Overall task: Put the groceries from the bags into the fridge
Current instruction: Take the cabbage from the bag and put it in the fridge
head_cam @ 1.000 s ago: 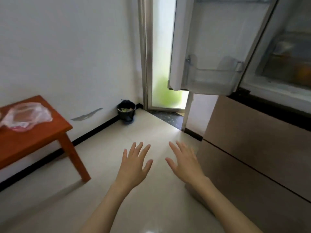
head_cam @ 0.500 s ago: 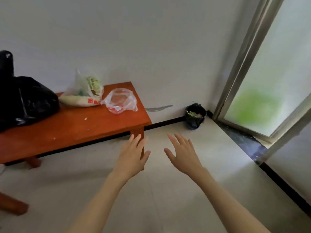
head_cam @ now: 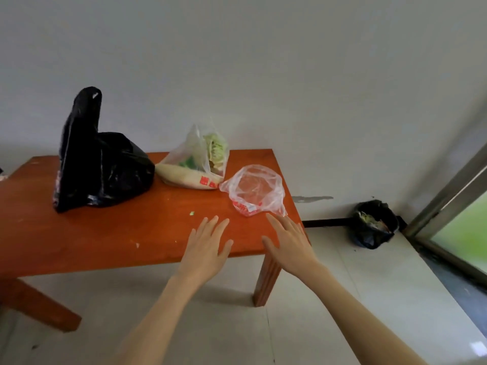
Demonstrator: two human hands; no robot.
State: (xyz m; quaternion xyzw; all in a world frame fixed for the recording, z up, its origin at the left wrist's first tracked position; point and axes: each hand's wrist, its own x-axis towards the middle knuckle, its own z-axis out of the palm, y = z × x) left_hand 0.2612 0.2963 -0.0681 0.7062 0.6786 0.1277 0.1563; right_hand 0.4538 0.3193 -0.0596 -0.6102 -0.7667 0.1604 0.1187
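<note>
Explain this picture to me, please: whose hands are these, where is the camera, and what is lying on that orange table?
There is no machine here: a person wears a camera on the head, looking forward and down. The left hand and right hand reach out over the orange table, fingers straight, holding nothing. On the table stand a black bag, a clear bag with greens and a crumpled clear bag that looks nearly empty. A small bin sits on the floor by the wall.
</note>
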